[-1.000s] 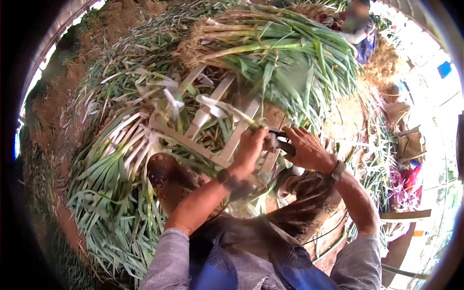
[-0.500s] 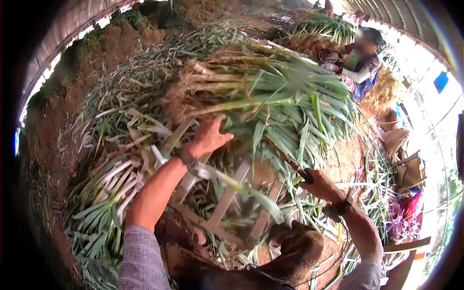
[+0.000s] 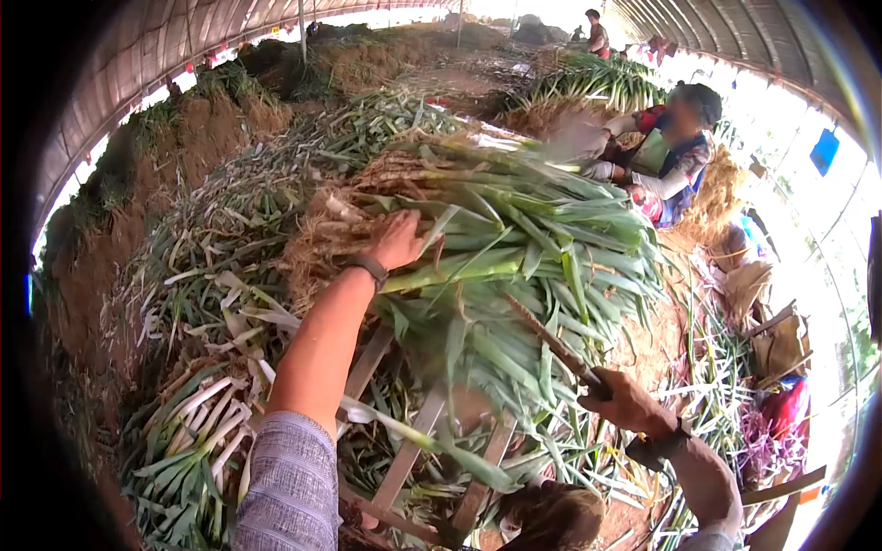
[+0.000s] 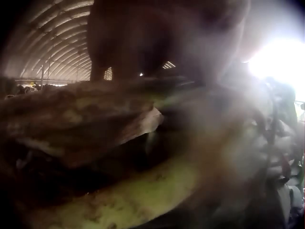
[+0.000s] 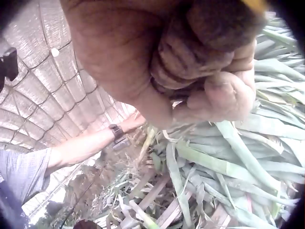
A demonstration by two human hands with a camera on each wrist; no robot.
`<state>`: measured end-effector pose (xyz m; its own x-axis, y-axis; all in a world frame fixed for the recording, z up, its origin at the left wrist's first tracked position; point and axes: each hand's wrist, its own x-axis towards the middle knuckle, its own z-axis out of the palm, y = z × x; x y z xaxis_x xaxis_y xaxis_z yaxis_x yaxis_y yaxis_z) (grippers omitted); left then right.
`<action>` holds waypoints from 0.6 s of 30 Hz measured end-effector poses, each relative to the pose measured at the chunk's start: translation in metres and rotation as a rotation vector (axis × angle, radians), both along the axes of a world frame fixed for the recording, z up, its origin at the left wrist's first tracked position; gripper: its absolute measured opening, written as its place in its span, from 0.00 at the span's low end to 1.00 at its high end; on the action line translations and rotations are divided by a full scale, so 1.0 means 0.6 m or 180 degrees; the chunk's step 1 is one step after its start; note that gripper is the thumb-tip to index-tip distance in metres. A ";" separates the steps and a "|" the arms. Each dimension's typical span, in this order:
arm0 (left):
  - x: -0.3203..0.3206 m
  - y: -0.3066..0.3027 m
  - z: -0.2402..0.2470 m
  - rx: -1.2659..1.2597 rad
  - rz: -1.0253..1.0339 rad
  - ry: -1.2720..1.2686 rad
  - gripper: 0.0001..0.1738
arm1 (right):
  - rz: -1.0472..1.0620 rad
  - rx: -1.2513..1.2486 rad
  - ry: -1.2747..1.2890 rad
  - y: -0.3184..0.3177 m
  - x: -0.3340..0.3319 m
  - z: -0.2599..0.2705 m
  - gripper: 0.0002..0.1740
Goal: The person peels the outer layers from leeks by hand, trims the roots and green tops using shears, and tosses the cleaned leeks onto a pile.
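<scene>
A big heap of leeks (image 3: pixel 514 248) lies ahead, roots to the left and green leaves to the right. My left hand (image 3: pixel 397 241) reaches onto its root side, fingers touching the stalks. In the left wrist view its dark fingers come down over a blurred, yellow-green leek stalk (image 4: pixel 143 195). My right hand (image 3: pixel 629 401) grips the dark handle of a long knife, its brownish blade (image 3: pixel 548 338) pointing up and left beside the leaves. The right wrist view shows this hand's fingers curled round the handle. A single leek (image 3: pixel 413 433) lies across the wooden slats below.
A slatted wooden frame (image 3: pixel 411 450) stands before me over loose leaves. Cleaned leeks (image 3: pixel 197 432) are piled at left. A person (image 3: pixel 666 156) sits at the far right of the heap. Pink string (image 3: pixel 767 432) and a brown sack (image 3: pixel 749 289) lie at right.
Both hands were together at a leek and the knife. The left hand let the leek go over the slats and moved forward to the heap; the right moved right, still holding the knife.
</scene>
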<state>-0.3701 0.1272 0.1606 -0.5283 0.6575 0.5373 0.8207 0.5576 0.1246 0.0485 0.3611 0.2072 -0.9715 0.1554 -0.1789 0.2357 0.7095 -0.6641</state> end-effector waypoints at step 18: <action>0.019 -0.032 -0.043 -0.0347 -0.0598 0.0173 0.22 | 0.0251 -0.0185 0.0116 -0.019 -0.019 -0.009 0.14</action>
<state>-0.3586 0.1083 0.1348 -0.3631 0.7974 0.4819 0.9153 0.4019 0.0247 0.0368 0.3499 0.2020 -0.9864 0.0687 -0.1496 0.1556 0.6849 -0.7118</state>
